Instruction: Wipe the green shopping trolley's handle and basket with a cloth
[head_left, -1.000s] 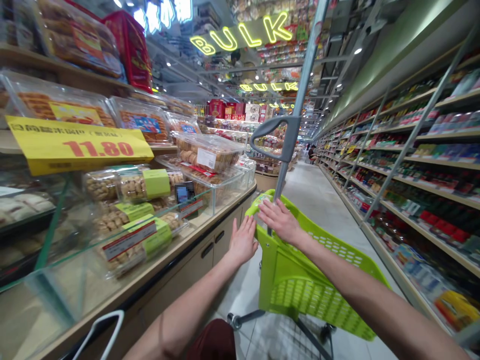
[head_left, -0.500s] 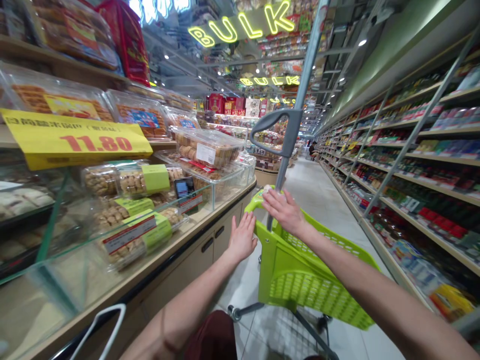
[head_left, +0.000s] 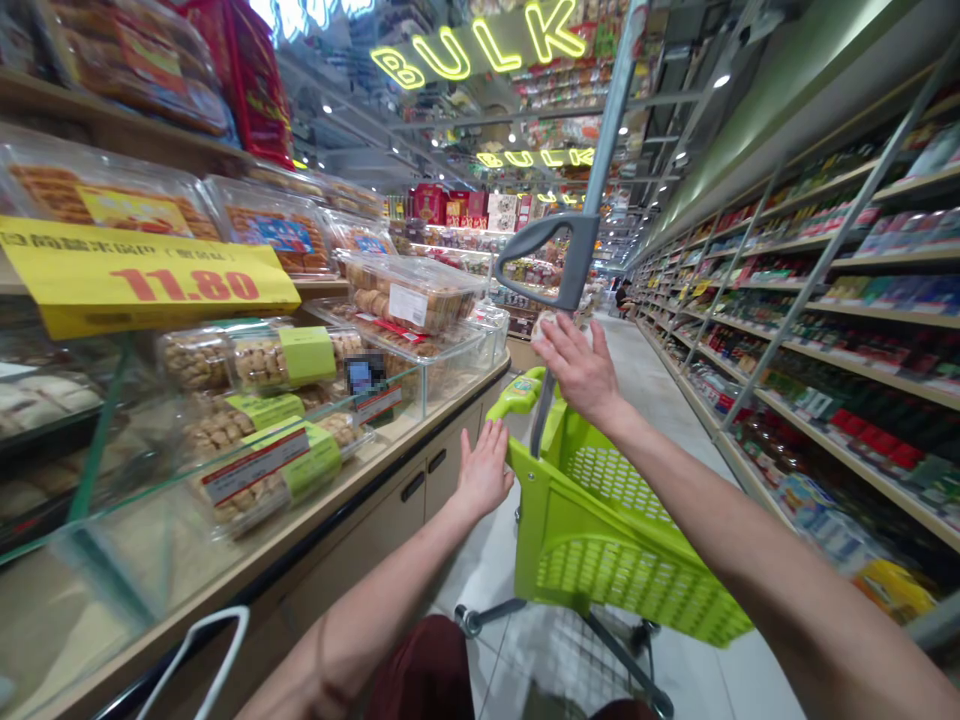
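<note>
A bright green shopping cart (head_left: 630,575) stands ahead of me, with a grey metal pole (head_left: 606,150) rising from its near side. On the pole sits a grey loop handle (head_left: 579,262). My right hand (head_left: 581,368) lies against the pole just below that loop, fingers extended over a crumpled white wipe (head_left: 546,322) that is mostly hidden. At the cart's near left corner, beside the green push handle (head_left: 519,392), my left hand (head_left: 486,468) rests with its fingers stretched out and holds nothing.
Along the left runs a glass-fronted counter (head_left: 300,530) with packed biscuits (head_left: 409,290) and a yellow price sign (head_left: 154,285). Tall stocked shelves (head_left: 847,350) line the right. The tiled aisle floor (head_left: 600,345) stretches ahead; a distant person (head_left: 622,297) is by the shelves.
My right hand has moved up the pole with the white wipe, from the green push handle's level to just under the grey loop. My left hand stays at the cart's corner.
</note>
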